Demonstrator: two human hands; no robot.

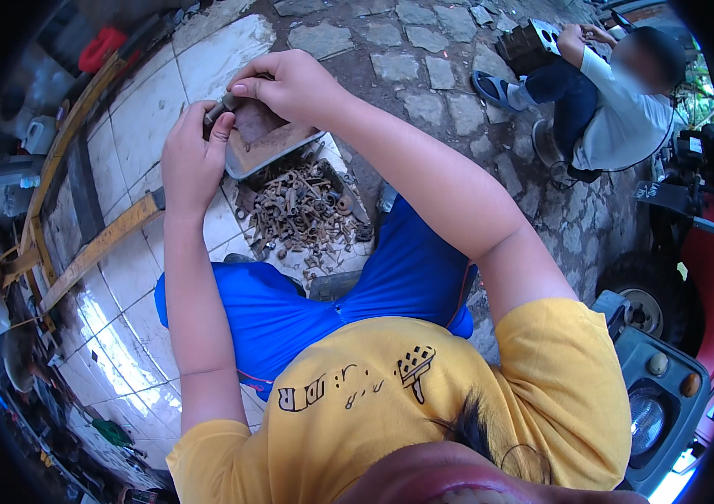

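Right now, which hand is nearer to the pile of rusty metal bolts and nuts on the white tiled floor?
Left. The left hand is just beside the pile of rusty bolts, level with its upper edge; the right hand is farther up, above the metal tray.

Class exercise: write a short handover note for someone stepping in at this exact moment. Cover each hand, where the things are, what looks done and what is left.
Left hand: raised over the tray, fingers closed on a small metal part; grip shut.
Right hand: closed on the same part from the other side.
Things: the tray, with rusty brown muck inside, sits on the white tiles. A pile of rusty bolts and nuts lies just below it, between the knees.
Done: one part picked out and in hand.
Left: the pile looks untouched; how many parts are already handled cannot be told.
Nearby: another person crouches on the stone paving, busy with a separate dark block.
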